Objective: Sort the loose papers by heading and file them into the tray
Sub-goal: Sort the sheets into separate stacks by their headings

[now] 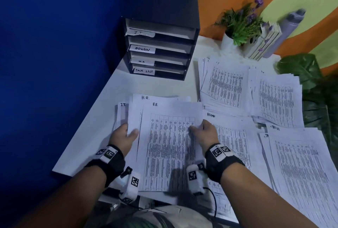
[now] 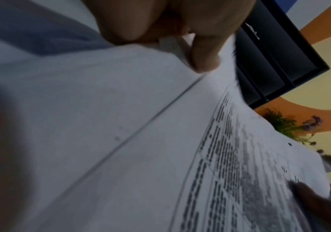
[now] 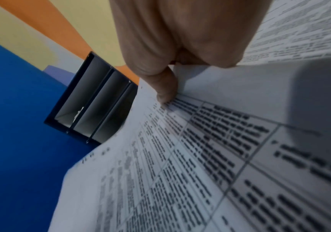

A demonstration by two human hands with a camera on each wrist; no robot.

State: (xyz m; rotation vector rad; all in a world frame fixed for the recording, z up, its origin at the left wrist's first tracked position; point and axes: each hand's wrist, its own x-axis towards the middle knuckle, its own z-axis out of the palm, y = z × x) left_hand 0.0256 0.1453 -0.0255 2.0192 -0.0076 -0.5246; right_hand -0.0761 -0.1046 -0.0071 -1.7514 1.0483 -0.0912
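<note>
A stack of printed sheets headed H.R. (image 1: 168, 145) lies in front of me on the white table (image 1: 102, 99). My left hand (image 1: 128, 132) grips its left edge, thumb on top; in the left wrist view the left hand (image 2: 182, 47) pinches the paper edge. My right hand (image 1: 199, 129) pinches the top sheet's right edge, and the right wrist view shows the thumb (image 3: 166, 92) pressing on the print. The black tray unit (image 1: 161, 8) stands at the back, its slots labelled IT, ADMIN, H.R and TASK LIST. A sheet headed IT (image 1: 121, 110) pokes out under the stack's left side.
Other piles lie to the right: IT (image 1: 225, 85), ADMIN (image 1: 232, 140), task list (image 1: 301, 169) and one with an unreadable heading (image 1: 276, 99). A potted plant (image 1: 239, 24) and a white crate (image 1: 263, 43) stand at the back; large leaves (image 1: 314, 88) at far right. Blue wall on the left.
</note>
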